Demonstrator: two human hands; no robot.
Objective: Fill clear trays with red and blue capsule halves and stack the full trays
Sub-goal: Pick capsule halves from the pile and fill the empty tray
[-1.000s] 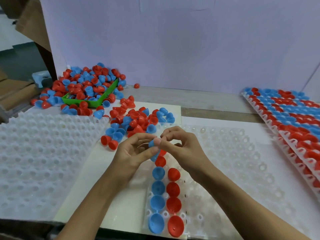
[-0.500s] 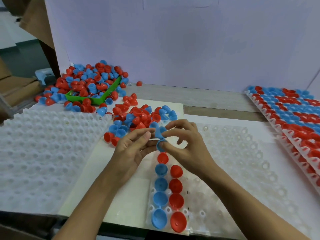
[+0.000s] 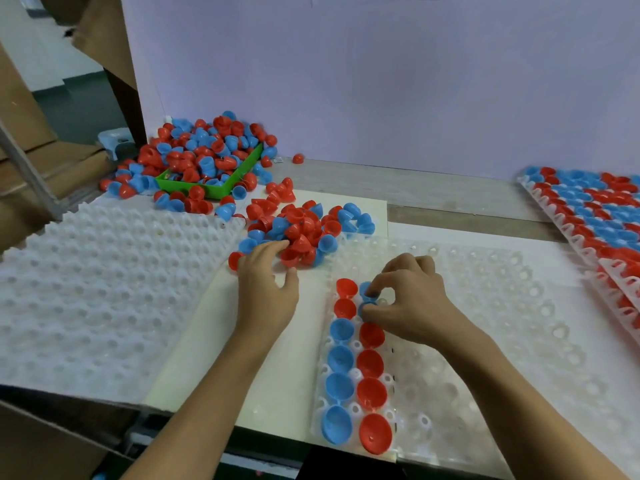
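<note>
Tray (image 3: 485, 341) lay at 6 o'clock; right hand (image 3: 408, 303) pinched a blue half (image 3: 365, 292) over its cell, left hand (image 3: 266, 289) open near the pile (image 3: 298, 230). Pressed crooked, the half could tip out.

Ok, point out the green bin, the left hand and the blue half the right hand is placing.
green bin (image 3: 211, 192): head view, its front rim.
left hand (image 3: 265, 289): head view, back of the hand.
blue half (image 3: 364, 289): head view, its rim beside the fingertips.
</note>
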